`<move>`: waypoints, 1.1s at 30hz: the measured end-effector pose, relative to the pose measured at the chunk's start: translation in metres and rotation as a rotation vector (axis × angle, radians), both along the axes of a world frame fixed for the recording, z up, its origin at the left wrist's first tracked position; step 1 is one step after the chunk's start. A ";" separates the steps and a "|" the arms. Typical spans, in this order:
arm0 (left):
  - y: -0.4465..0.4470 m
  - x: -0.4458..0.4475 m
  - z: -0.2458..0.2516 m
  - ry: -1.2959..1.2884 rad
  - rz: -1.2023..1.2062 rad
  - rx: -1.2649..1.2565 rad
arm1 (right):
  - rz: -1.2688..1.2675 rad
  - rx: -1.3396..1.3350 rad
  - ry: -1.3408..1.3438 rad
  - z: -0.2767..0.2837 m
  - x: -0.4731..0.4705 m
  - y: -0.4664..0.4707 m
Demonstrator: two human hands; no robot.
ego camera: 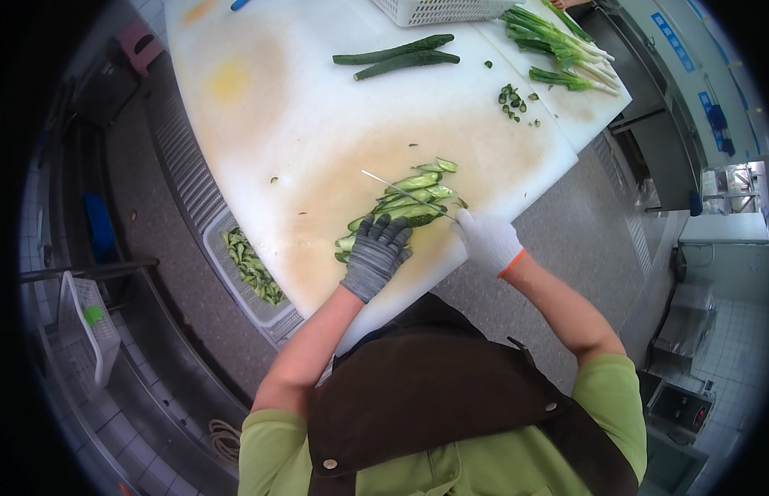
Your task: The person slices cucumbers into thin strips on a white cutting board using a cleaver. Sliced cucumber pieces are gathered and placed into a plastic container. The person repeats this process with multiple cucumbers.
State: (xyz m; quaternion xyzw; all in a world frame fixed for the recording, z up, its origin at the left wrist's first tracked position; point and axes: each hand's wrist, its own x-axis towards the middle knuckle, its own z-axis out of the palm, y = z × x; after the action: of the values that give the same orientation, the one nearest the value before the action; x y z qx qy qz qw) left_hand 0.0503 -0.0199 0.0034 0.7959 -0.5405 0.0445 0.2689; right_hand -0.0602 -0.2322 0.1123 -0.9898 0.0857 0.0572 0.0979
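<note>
My left hand (377, 254), in a grey knit glove, rests with fingers spread on sliced cucumber pieces (414, 182) on a white cutting board (235, 155). A white glove with an orange cuff covers my right hand (488, 240), which is closed around a knife; its handle is hidden in the fist. The thin knife blade (404, 193) lies across the slices, seen nearly edge-on, pointing away to the left. Several long green slices stretch out ahead of my left fingertips, and a few pieces show to the left of that hand.
Two whole cucumbers (407, 57) lie farther back, near a white perforated basket (443, 11). Cut cucumber ends (512, 102) and scallions (564, 53) are at the far right. Below the board's left edge sits a basket of cut cucumber (254, 266). Another person's hand shows at the top right.
</note>
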 end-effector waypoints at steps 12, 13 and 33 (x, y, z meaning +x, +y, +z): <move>0.028 -0.007 -0.005 0.099 0.083 -0.185 | -0.045 0.034 0.044 -0.004 -0.002 0.026; 0.030 -0.007 -0.003 0.093 0.099 -0.209 | -0.044 0.051 -0.003 -0.004 -0.006 0.034; 0.061 -0.020 -0.011 0.094 0.106 -0.155 | -0.059 0.098 0.141 -0.006 0.000 0.061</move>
State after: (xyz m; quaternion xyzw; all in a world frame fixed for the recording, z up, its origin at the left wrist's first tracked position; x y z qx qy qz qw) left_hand 0.0303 0.0412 -0.0073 0.8014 -0.4795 0.0629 0.3520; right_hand -0.0600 -0.1714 0.1061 -0.9744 0.1185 0.1282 0.1417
